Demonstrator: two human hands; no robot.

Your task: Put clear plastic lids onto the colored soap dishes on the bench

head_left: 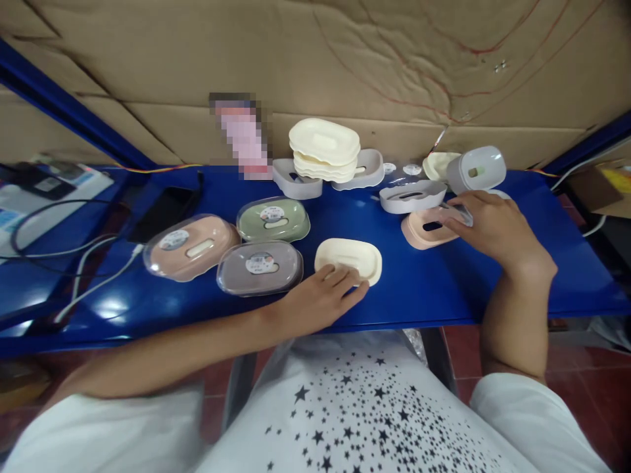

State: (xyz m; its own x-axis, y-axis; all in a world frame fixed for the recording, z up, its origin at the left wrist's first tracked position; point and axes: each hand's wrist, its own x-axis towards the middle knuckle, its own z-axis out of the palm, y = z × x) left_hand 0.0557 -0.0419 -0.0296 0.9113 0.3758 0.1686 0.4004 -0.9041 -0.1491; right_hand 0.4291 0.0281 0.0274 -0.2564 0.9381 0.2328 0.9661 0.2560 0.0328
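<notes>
A cream oval soap dish tray lies flat on the blue table in front of me. My left hand rests over its near edge, fingers extended and touching it. To the right, my right hand is closed with thumb and fingers on a clear plastic lid, beside a peach soap dish base with a dark oval opening. The fingers hide part of both. Just behind the peach base sits a grey soap dish base.
Covered soap dishes in peach, green and grey stand at left. Behind are stacked cream trays, a grey base and grey pieces. A phone and white cables lie far left; cardboard backs the table.
</notes>
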